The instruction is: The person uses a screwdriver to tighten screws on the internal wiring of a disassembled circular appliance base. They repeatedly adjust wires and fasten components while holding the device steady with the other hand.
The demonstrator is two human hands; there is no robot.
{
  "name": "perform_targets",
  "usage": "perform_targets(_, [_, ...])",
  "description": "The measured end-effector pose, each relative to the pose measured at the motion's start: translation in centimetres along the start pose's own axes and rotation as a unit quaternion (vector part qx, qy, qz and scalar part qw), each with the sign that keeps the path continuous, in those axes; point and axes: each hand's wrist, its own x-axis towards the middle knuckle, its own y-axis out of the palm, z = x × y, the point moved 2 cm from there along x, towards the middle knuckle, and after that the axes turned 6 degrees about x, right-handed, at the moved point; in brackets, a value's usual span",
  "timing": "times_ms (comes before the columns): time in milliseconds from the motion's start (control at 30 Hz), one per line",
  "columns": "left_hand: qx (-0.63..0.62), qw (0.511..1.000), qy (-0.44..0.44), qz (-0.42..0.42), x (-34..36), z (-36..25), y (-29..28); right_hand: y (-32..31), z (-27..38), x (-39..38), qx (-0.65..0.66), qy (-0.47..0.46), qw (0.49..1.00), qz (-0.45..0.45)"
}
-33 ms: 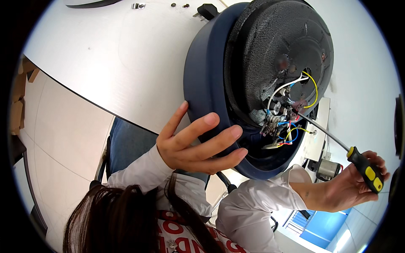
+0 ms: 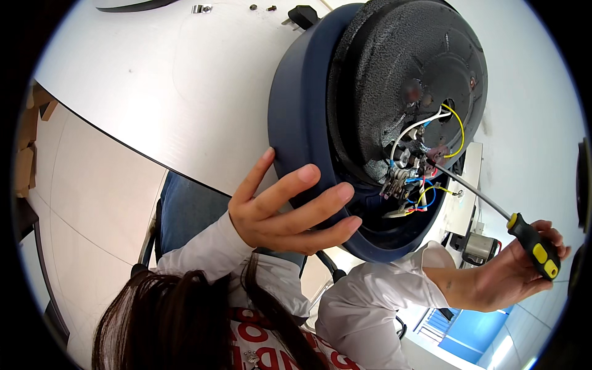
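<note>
A dark blue appliance housing (image 2: 295,117) rests tipped up on the white table, with a black textured round pan (image 2: 382,74) showing its underside. White, yellow and blue wires (image 2: 462,132) run among metal terminals (image 2: 401,176) low on the pan. My left hand (image 2: 290,213) lies against the housing's near rim, its fingers spread and stretched out. At the right, my right hand (image 2: 499,271) is closed round the black and yellow handle of a screwdriver (image 2: 481,196). The screwdriver's shaft slants up to the left, and its tip is among the terminals; exactly what it touches is too small to tell.
A small metal clip (image 2: 200,9) and two tiny screw-like parts (image 2: 262,8) lie at the table's far side. A black knob-like part (image 2: 303,16) juts beside the housing. A silver cylindrical device (image 2: 480,248) stands beyond my right wrist. Cardboard boxes (image 2: 26,154) are at far left.
</note>
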Motion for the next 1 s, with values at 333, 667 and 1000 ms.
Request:
perform_targets(333, [-0.014, 1.0, -0.005, -0.021, -0.1, -0.1, 0.3, 0.3, -0.6, -0.3, 0.046, 0.006, 0.997, 0.064])
perform_targets(667, [-0.016, 1.0, -0.006, -0.021, -0.3, -0.1, 0.3, -0.1, 0.2, -1.4, -0.253, -0.107, 0.961, -0.013])
perform_targets(1000, [-0.014, 1.0, -0.006, -0.013, -0.3, 0.0, 0.2, 2.2, 0.0, -1.7, -0.291, -0.098, 0.952, 0.008])
